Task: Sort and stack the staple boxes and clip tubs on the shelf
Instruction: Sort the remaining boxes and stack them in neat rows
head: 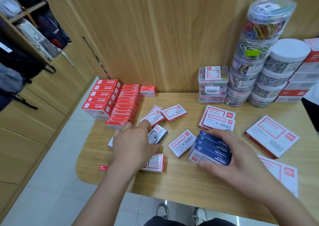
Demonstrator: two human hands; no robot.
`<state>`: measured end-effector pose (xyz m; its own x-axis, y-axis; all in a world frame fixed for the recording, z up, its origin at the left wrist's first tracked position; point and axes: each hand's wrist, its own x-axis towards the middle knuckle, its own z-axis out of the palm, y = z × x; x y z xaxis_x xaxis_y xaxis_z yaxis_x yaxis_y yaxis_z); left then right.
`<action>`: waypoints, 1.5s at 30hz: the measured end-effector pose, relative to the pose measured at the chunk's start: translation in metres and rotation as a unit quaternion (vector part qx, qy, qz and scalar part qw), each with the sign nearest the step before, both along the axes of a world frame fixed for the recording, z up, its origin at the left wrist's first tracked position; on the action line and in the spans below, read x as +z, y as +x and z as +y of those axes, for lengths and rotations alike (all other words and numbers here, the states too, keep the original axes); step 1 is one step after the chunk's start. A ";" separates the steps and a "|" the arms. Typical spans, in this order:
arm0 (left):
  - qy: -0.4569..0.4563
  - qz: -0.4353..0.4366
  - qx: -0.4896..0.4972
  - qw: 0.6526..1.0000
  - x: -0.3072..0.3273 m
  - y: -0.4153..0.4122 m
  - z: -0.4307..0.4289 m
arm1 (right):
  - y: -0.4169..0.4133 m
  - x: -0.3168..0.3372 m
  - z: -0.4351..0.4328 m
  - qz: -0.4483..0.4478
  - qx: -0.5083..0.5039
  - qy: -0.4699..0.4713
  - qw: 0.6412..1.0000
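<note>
Though red staple boxes (110, 103) stood stacked, many lay loose; the right hand (231, 158) gripped blue boxes (214, 148), grasp of the left hand (134, 144) unclear.

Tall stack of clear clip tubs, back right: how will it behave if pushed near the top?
Probably tippy: the tall stack of clear clip tubs is several round tubs high on a narrow base. The tubs look packed with clips, so likely heavy for their size. Smooth plastic may slide apart, then roll; the white-lidded tub stack beside it might catch some.
</note>
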<state>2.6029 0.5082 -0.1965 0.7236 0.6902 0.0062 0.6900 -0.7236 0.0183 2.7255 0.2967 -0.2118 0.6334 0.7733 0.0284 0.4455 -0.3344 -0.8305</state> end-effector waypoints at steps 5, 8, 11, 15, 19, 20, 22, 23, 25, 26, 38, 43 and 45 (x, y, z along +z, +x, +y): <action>-0.089 -0.094 0.007 0.992 -0.002 0.003 -0.002 | -0.001 0.002 0.012 0.212 -0.032 0.061 0.975; -0.128 -0.187 -0.028 0.974 0.001 -0.002 -0.005 | -0.004 0.008 0.020 0.277 -0.046 0.083 0.956; -0.173 -0.278 -0.094 0.940 0.011 -0.008 -0.003 | -0.006 0.020 0.026 0.320 -0.047 0.092 0.942; -0.379 -0.334 -0.129 0.854 0.035 -0.017 -0.003 | -0.001 0.027 0.033 0.369 -0.046 0.059 0.926; -0.460 -0.300 -0.177 0.816 0.045 -0.010 -0.009 | 0.003 0.027 0.039 0.390 -0.054 0.015 0.919; -0.460 -0.296 -0.182 0.817 0.045 -0.007 -0.011 | 0.004 0.027 0.041 0.397 -0.051 0.012 0.916; -0.466 -0.293 -0.181 0.815 0.045 -0.002 -0.013 | 0.004 0.027 0.044 0.399 -0.030 0.005 0.916; -0.468 -0.292 -0.180 0.814 0.045 -0.001 -0.014 | 0.003 0.028 0.045 0.398 -0.019 0.002 0.917; -0.474 -0.282 -0.176 0.816 0.045 0.001 -0.013 | 0.004 0.025 0.047 0.415 0.003 0.000 0.910; -0.477 -0.275 -0.175 0.816 0.045 0.002 -0.013 | 0.003 0.024 0.048 0.435 0.016 0.001 0.900; -0.477 -0.370 -0.106 0.790 0.024 0.020 -0.043 | -0.001 0.017 0.058 0.587 0.066 0.097 0.801; -0.333 -0.468 -0.047 0.817 0.015 0.035 -0.051 | -0.010 0.020 0.067 0.601 0.074 0.121 0.786; -0.264 -0.491 -0.064 0.827 0.013 0.036 -0.047 | -0.013 0.020 0.070 0.624 0.071 0.133 0.767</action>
<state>2.6391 0.4615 -0.1832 0.6154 0.7029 0.3565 0.0726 -0.5010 0.8624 2.7124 0.3668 -0.1922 0.2062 0.9088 -0.3626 -0.7351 -0.1007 -0.6704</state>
